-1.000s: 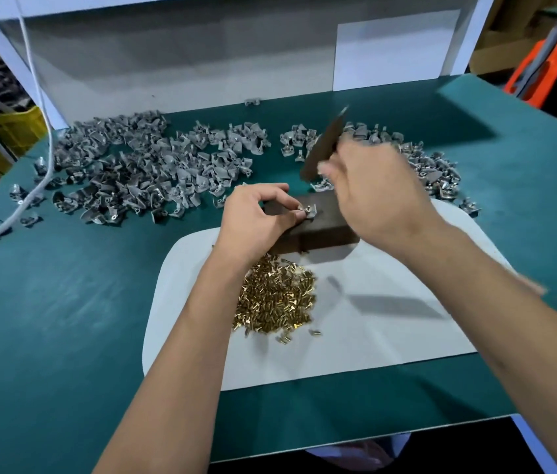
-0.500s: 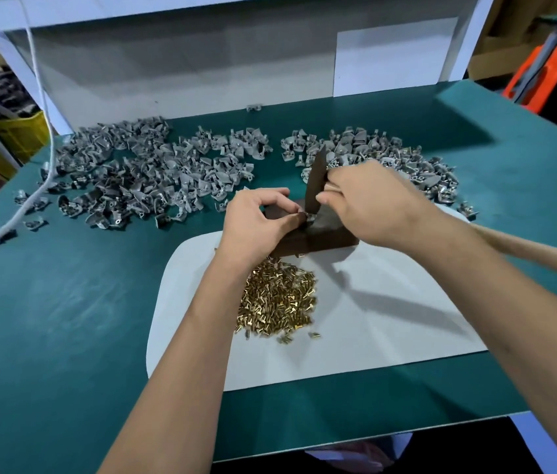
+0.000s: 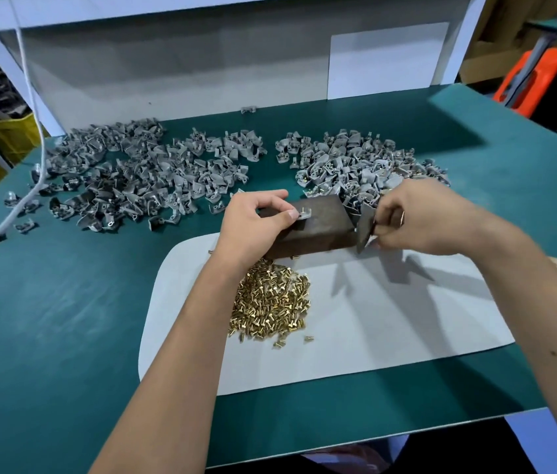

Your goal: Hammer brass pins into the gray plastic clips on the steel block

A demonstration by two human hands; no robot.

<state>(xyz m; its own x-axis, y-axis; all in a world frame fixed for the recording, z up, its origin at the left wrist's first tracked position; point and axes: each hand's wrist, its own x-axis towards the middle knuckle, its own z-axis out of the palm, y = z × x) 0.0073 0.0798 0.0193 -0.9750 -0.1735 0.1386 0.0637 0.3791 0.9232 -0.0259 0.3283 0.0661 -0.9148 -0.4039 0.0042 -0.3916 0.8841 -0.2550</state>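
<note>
Now the gray clip [image 3: 303,213] sits on top of the steel block [image 3: 311,227], pinched by the left hand [image 3: 256,224], a brass pin standing in it. Half a second ago the hammer head [image 3: 365,227] was down on it; the right hand [image 3: 420,217], wrapped round the handle, has swung it off past the block's right end, so that strike looks finished. Loose brass pins [image 3: 270,302] lie on the white mat [image 3: 390,323], clip heaps [image 3: 154,179] toward the worktop's far edge; nothing blocks the block.

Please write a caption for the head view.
Left hand pinches clip on steel block; right hand holds hammer.
</note>
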